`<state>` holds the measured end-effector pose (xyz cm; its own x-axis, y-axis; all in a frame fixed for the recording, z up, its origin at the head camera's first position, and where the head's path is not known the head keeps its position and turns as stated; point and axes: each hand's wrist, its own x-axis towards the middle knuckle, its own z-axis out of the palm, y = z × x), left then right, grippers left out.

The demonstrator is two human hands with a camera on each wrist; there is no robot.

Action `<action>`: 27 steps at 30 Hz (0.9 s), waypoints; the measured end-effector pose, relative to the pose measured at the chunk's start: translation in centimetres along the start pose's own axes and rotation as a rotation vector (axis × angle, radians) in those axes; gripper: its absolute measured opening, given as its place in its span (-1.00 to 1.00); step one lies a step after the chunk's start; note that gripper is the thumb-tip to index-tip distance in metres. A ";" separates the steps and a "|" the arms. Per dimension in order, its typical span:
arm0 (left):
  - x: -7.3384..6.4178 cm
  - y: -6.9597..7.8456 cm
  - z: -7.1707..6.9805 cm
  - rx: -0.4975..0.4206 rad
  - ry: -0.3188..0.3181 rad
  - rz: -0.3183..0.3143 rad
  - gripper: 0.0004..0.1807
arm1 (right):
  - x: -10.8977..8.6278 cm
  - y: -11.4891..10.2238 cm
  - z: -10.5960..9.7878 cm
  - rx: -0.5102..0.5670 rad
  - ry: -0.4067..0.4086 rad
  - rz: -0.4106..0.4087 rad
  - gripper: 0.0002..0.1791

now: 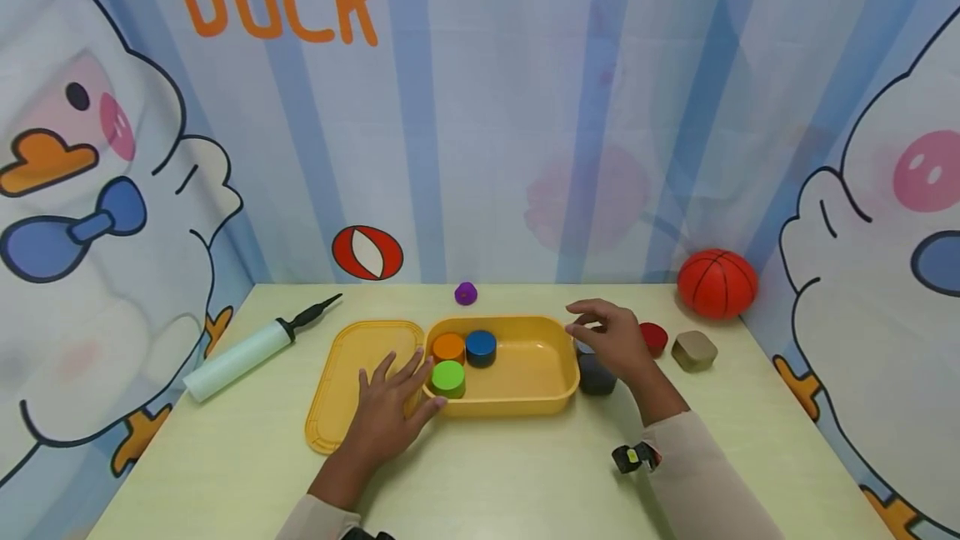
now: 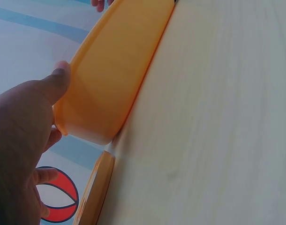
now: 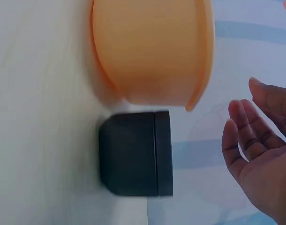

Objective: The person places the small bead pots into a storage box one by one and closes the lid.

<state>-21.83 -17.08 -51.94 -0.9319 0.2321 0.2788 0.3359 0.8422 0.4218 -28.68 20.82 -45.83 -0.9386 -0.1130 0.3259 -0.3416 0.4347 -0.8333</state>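
Nearest are the sleeves (image 1: 708, 473), with a small black device (image 1: 632, 458) at the right wrist, over the bare near part of the desk (image 1: 487, 473).

The left hand (image 1: 392, 408) is spread at the near left corner of the box (image 1: 498, 408), thumb against its near side by the rim and fingers fanned past its left end, over the lid (image 1: 322, 419). It is the nearer hand to the discs. The right hand (image 1: 613, 342) is raised by the box's right end, fingers loosely bent and parted, with nothing between them. Below it stands the black piece (image 1: 597, 377), just beside that end; the right wrist view shows hand and piece apart.

The box sits on the desk between the hands, its long axis running left to right from one to the other. So the right hand has the box on its left and the black piece beneath, and is the nearer hand to both that end and the piece. Inside, the green disc (image 1: 448, 379) lies near, the orange disc (image 1: 448, 348) and blue disc (image 1: 481, 347) beyond it; the right part of the floor is bare.

The lid lies flat left of the box, the pump (image 1: 240, 361) farther left. Right of the right hand are the brown block (image 1: 695, 352) and red disc (image 1: 654, 338). Farthest are the purple piece (image 1: 466, 294), behind the box, the ball (image 1: 717, 283) and the curtain (image 1: 495, 107).
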 end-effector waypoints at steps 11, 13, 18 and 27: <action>0.0 0.0 0.1 0.017 0.003 0.000 -0.22 | -1.2 2.6 -3.7 -0.161 0.106 0.042 -0.67; 0.1 -0.1 0.1 0.017 0.004 0.001 -0.21 | -1.3 3.3 -4.3 -0.198 0.126 0.051 -0.67; 0.0 -0.1 0.1 0.012 -0.002 -0.002 -0.21 | -1.6 4.8 -5.5 -0.247 0.139 0.078 -0.64; 0.1 -0.1 0.1 0.009 0.002 0.000 -0.21 | -1.4 6.4 -7.4 -0.238 0.121 0.134 -0.60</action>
<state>-21.93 -17.08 -52.06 -0.9315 0.2311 0.2810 0.3348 0.8467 0.4135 -29.23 30.34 -48.33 -0.9571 0.0609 0.2832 -0.1811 0.6373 -0.7491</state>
